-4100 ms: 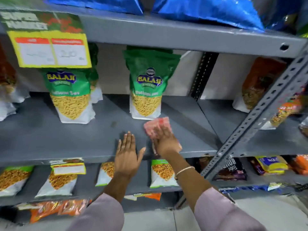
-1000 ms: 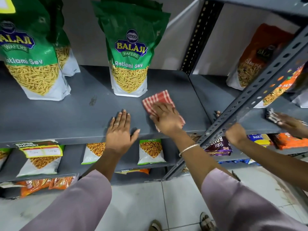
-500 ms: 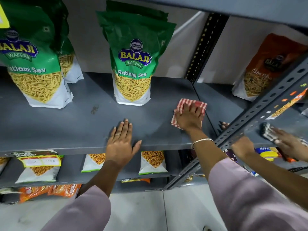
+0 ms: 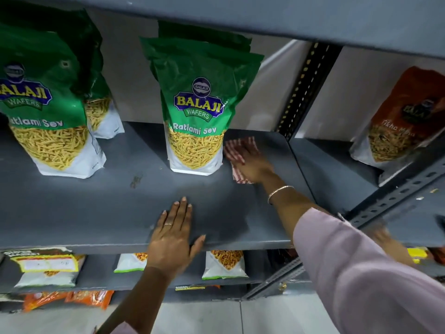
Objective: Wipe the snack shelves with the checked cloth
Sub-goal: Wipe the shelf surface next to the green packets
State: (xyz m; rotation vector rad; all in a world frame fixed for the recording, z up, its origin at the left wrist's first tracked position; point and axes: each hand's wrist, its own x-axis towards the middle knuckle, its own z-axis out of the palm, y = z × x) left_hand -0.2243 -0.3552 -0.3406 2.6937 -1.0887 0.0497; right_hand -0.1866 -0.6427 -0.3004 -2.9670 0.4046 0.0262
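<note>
The left hand (image 4: 172, 239) lies flat and open near the front edge of the grey shelf (image 4: 101, 208) (a ring on one finger). Farther back, the right hand (image 4: 252, 165) presses flat on the checked cloth (image 4: 237, 148), just right of one green snack bag (image 4: 196, 109). Two more green bags (image 4: 43, 104) stand left.

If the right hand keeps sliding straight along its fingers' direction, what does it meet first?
The right hand, flat on the red-and-white checked cloth, points up-left toward the shelf's back. It would probably brush the green Ratlami Sev snack pouch first, though depth is unclear; it might pass beside it to the white back wall.
</note>
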